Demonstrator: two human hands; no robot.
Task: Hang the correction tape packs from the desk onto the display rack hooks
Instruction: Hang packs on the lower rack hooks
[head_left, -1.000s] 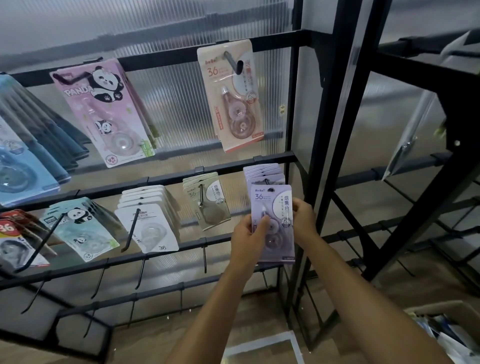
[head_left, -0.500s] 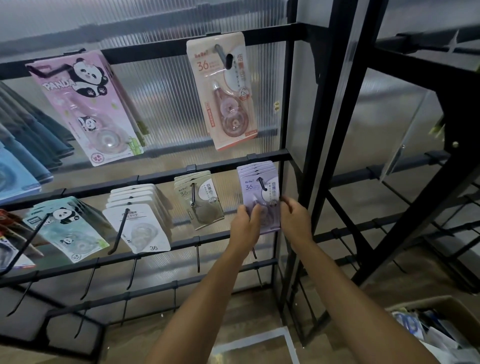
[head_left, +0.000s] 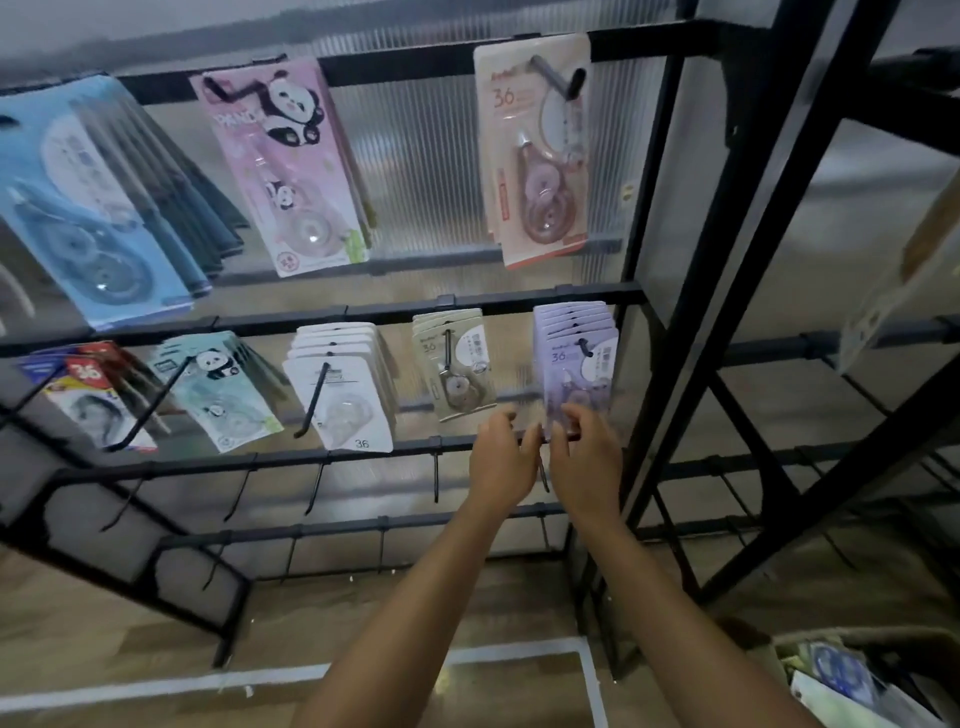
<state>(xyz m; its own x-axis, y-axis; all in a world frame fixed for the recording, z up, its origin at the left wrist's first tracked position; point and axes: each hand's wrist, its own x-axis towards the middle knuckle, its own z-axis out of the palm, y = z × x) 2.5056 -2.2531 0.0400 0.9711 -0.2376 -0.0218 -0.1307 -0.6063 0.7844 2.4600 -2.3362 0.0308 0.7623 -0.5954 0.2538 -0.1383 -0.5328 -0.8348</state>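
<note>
A stack of purple correction tape packs (head_left: 576, 358) hangs on a hook at the right end of the display rack's middle bar (head_left: 519, 304). Both hands are at the stack's lower edge. My right hand (head_left: 584, 457) pinches the bottom of the front purple pack between fingers and thumb. Just left of that corner is my left hand (head_left: 501, 460), its fingers loosely spread; motion blur hides whether it touches the pack. The desk is out of view.
Other packs hang on the rack: beige (head_left: 457, 371), white (head_left: 343, 395), pale panda (head_left: 221, 389), red (head_left: 88, 395), pink panda (head_left: 291, 166), blue (head_left: 88, 208) and peach (head_left: 540, 145). Bare hooks (head_left: 435, 478) jut from the lower bars. A box of stationery (head_left: 852, 680) sits at the lower right.
The purple pack went from my hands in front of the rack up onto the hook with the stack. My hands slid down to its bottom edge, and the view tilted down and right.
</note>
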